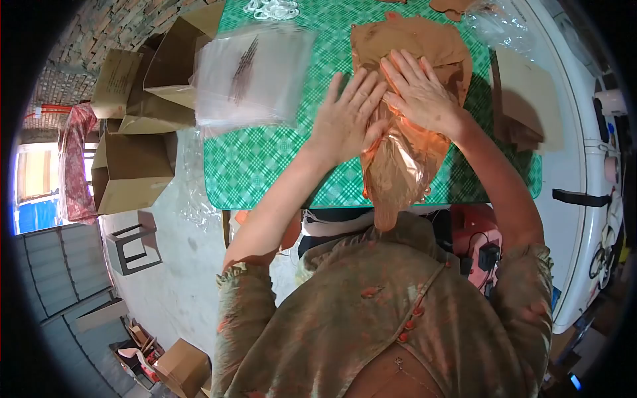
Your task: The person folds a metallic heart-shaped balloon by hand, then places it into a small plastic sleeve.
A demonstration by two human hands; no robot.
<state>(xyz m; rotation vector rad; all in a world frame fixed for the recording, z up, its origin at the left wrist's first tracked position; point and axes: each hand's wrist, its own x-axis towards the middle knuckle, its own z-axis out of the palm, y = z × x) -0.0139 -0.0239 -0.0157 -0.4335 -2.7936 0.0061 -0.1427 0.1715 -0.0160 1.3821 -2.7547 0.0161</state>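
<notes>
A flat, rose-gold foil balloon (pixel 411 40) lies on the green checked tablecloth, its narrow tail reaching past the near table edge. Its lower half is creased and shiny. My right hand (pixel 421 93) rests flat on the middle of the foil with fingers spread. Spread along the foil's left edge, my left hand (pixel 350 116) has its thumb over the foil and its fingertips close to my right hand. Left of it lies a stack of clear plastic bags (pixel 265 79) with a dark printed mark.
White ribbon or string (pixel 272 8) sits at the table's far edge. More brown foil (pixel 453 5) and crumpled clear plastic (pixel 501 26) lie at the far right, near beige flat sheets (pixel 527 99). Open cardboard boxes (pixel 136 162) stand left; a white appliance (pixel 574 199) borders the right.
</notes>
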